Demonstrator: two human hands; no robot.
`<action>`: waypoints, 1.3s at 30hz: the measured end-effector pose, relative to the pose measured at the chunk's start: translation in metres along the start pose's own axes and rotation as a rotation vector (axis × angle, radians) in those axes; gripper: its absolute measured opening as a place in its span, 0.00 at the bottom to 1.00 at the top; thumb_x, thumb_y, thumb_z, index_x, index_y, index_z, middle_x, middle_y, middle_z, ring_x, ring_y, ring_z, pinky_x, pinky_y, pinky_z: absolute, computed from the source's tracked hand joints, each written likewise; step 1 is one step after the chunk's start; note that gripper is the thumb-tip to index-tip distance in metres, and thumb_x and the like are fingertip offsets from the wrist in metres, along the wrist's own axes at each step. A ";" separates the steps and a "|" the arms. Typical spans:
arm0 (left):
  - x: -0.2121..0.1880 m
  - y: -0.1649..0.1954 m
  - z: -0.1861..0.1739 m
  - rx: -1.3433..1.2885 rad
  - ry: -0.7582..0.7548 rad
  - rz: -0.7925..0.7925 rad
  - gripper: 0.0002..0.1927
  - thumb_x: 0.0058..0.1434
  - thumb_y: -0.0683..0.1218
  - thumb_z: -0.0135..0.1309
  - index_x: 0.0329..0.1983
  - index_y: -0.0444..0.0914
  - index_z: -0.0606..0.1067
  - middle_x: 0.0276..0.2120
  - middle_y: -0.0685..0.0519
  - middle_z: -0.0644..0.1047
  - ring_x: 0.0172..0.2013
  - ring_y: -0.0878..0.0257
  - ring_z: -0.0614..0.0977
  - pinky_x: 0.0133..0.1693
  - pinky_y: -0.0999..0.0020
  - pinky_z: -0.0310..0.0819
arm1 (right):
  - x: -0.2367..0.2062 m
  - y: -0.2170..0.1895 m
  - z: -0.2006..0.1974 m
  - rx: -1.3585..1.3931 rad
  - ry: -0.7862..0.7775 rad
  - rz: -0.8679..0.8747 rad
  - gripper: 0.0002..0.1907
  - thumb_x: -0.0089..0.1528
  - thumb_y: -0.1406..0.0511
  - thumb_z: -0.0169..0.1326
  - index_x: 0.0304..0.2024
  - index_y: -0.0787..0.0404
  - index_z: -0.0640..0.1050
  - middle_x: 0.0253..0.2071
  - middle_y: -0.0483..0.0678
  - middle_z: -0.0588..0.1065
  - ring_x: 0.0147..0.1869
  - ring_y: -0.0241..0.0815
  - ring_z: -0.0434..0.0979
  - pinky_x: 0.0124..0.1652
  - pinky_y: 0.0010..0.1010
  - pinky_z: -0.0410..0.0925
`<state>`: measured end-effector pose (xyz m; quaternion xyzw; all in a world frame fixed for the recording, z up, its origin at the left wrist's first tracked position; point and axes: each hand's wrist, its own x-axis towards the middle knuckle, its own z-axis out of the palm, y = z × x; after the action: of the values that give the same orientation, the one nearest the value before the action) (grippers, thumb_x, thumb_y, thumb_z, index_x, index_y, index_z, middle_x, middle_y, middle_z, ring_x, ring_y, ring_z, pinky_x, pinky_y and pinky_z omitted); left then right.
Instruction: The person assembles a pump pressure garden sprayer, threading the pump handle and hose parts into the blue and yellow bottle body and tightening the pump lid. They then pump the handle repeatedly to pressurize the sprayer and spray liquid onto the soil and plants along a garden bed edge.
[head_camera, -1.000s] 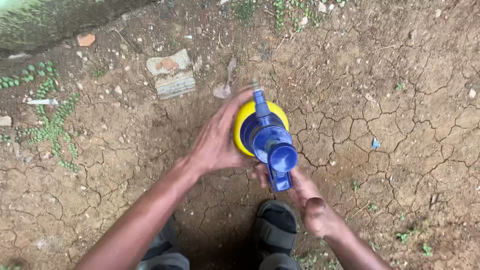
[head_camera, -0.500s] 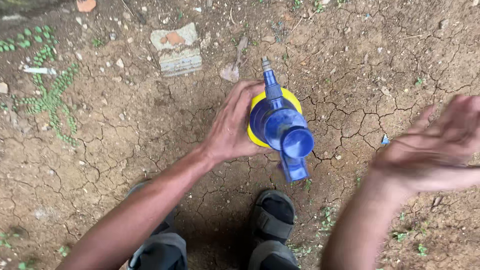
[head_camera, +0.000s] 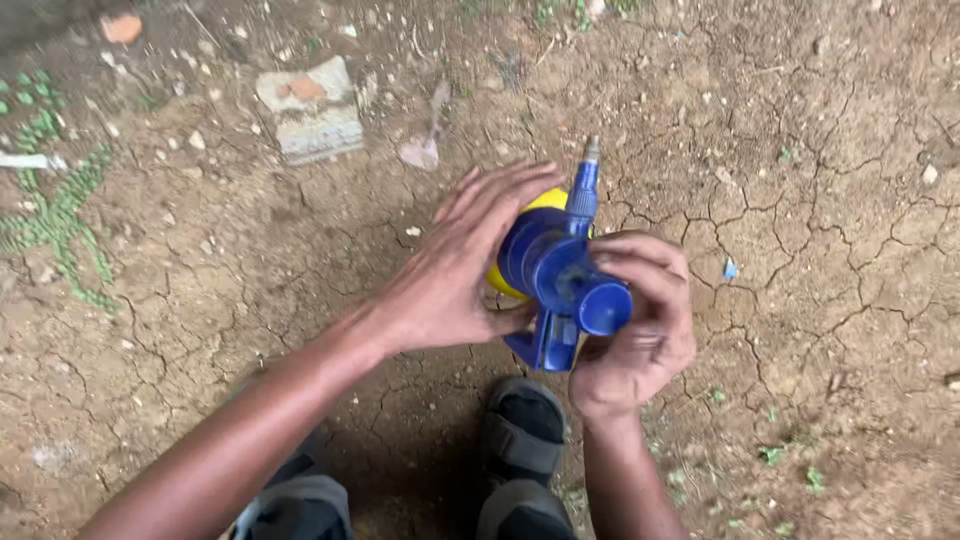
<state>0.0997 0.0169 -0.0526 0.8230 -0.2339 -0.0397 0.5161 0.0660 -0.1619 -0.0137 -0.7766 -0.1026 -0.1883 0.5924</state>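
A pump sprayer with a yellow bottle and a blue spray head stands over cracked dry earth, seen from above. My left hand lies flat against the bottle's left side, fingers stretched along it. My right hand wraps around the blue head from the right, fingers curled over its round pump knob. The nozzle tip points away from me. Most of the yellow bottle is hidden by the head and my hands.
My dark sandals are on the ground just below the sprayer. A broken piece of concrete lies at the upper left, with small green plants along the left edge. Cracked soil spreads to the right.
My right hand, which was lifted away to the right and open half a second ago, has come back and closed on the blue spray head. My left hand stayed on the bottle.
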 end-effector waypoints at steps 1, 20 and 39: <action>-0.001 0.005 0.003 -0.036 0.014 -0.024 0.65 0.35 0.53 0.79 0.73 0.38 0.54 0.71 0.41 0.61 0.72 0.43 0.62 0.72 0.38 0.41 | 0.003 -0.005 -0.006 -0.177 -0.071 -0.055 0.30 0.67 0.42 0.47 0.47 0.60 0.77 0.46 0.49 0.74 0.52 0.45 0.73 0.54 0.40 0.67; -0.037 -0.016 -0.011 0.123 0.103 -0.140 0.35 0.44 0.51 0.71 0.56 0.41 0.73 0.50 0.50 0.75 0.55 0.53 0.75 0.62 0.52 0.69 | 0.078 -0.073 0.045 -0.540 -0.817 -0.714 0.24 0.59 0.44 0.58 0.38 0.57 0.77 0.42 0.50 0.68 0.34 0.41 0.77 0.21 0.24 0.65; -0.040 0.003 -0.035 -1.456 0.289 -0.501 0.27 0.58 0.52 0.65 0.58 0.37 0.74 0.55 0.48 0.74 0.57 0.55 0.75 0.66 0.46 0.69 | 0.108 -0.097 0.024 -0.542 -0.955 -0.991 0.29 0.70 0.40 0.42 0.32 0.54 0.74 0.31 0.43 0.65 0.24 0.32 0.63 0.20 0.27 0.57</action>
<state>0.0737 0.0622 -0.0412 0.3028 0.1131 -0.1909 0.9269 0.1311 -0.1188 0.1110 -0.7556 -0.6377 -0.0942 0.1162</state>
